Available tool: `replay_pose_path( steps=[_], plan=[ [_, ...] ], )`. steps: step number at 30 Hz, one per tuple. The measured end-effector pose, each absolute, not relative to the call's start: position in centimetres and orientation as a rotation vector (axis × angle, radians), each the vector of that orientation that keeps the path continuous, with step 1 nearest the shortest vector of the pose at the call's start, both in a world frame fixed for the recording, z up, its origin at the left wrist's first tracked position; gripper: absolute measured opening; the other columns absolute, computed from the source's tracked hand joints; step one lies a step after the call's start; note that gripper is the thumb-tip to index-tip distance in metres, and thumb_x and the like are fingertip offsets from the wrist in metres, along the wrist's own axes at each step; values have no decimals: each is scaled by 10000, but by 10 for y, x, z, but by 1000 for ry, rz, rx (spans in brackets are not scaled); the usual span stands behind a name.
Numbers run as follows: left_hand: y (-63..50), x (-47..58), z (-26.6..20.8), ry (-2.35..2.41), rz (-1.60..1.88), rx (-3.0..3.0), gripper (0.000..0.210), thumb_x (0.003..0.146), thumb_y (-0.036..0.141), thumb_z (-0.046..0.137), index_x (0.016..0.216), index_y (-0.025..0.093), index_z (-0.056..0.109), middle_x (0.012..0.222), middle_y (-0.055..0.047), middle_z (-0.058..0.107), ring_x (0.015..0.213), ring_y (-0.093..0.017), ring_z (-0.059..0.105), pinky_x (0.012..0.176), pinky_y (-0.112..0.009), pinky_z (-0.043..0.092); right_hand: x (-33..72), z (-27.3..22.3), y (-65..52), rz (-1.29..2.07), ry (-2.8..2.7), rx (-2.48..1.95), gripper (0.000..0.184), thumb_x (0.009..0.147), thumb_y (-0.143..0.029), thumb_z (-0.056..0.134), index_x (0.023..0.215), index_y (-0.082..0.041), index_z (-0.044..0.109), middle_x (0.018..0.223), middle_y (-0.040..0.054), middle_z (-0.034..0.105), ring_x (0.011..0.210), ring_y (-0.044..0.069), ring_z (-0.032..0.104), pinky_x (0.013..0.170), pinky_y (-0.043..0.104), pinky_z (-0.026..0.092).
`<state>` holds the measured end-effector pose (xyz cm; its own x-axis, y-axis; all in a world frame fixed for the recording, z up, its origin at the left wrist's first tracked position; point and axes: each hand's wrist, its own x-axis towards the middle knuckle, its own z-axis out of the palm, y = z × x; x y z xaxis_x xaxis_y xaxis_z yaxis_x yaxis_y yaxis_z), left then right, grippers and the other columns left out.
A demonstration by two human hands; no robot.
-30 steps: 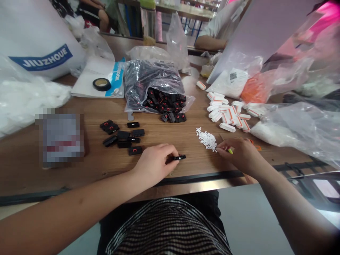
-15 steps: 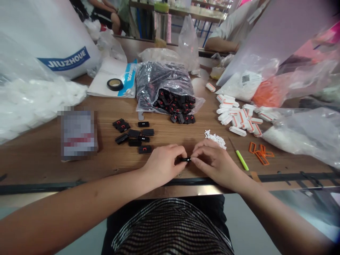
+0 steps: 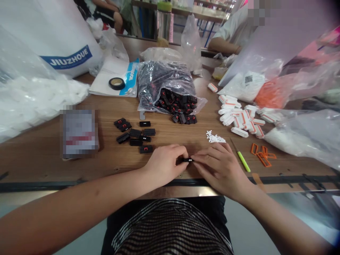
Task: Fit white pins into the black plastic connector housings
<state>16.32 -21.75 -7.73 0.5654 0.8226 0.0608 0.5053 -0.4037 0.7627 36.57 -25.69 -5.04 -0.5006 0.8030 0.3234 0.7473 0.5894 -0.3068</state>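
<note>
Between my hands, close to the table's front edge, is a small black plastic part [image 3: 188,160] with white spots on its upper side. My left hand [image 3: 168,162] is closed, pinching its left end between thumb and fingers. From the other side the fingertips of my right hand [image 3: 219,166] touch the part's right end; whether they grip a tiny piece there is hidden. A small pile of tiny white pieces [image 3: 214,137] lies just beyond my right hand. Left of my left hand, several similar black parts [image 3: 136,133] lie loosely grouped, some with red marks.
A clear bag [image 3: 164,76] spills black parts at the back. On the right lie white cases with orange stripes [image 3: 240,118], a green-handled pick [image 3: 243,162] and orange frames [image 3: 262,156]. Black tape [image 3: 117,83] rests on a booklet [image 3: 103,79]. A person's arm [image 3: 225,45] shows behind.
My right hand has flattened and shifted slightly at the part's right end, and two white spots now show there. My left hand keeps its hold. The view has moved slightly.
</note>
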Motion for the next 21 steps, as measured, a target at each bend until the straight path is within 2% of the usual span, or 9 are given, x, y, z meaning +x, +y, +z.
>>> replay_pose_path(
  steps=[7,10,12,14,17,21],
  plan=[
    [-217,163,-77,1059,562,2091,39,783,192,652,820,206,646,754,14,600,633,-129,522,570,-256,382,362,-46,-257,179,-2441,-1260,144,869,-225,605,923,-264,733,983,21,714,877,205,583,834,420,396],
    [-218,163,-76,1056,548,2097,24,785,207,650,807,204,642,736,14,595,627,-129,523,565,-259,376,375,-41,-227,246,-2339,-1310,143,883,-260,586,915,-271,726,974,17,719,926,209,615,864,409,425],
    [-218,163,-75,1055,532,2108,27,778,218,653,793,202,636,707,18,584,606,-125,510,551,-261,359,387,-41,-193,170,-2314,-1406,167,884,-275,568,930,-242,725,960,38,724,931,221,629,859,405,445],
    [-219,162,-75,1051,521,2118,37,769,221,653,790,202,629,694,21,578,593,-123,495,544,-263,345,396,-44,-156,76,-2326,-1514,196,861,-279,565,940,-229,737,931,53,719,896,229,636,833,399,464],
    [-220,162,-76,1042,520,2127,37,766,215,642,790,201,617,697,25,569,586,-118,482,542,-262,338,400,-50,-118,186,-2417,-1526,294,784,-302,632,1044,-208,731,970,59,718,879,226,644,801,369,490],
    [-220,162,-76,1044,544,2130,28,776,216,630,794,204,612,693,31,555,575,-110,472,539,-256,337,396,-54,-107,263,-2413,-1569,319,736,-307,659,1013,-170,737,917,63,722,801,212,651,757,353,504]
  ],
)
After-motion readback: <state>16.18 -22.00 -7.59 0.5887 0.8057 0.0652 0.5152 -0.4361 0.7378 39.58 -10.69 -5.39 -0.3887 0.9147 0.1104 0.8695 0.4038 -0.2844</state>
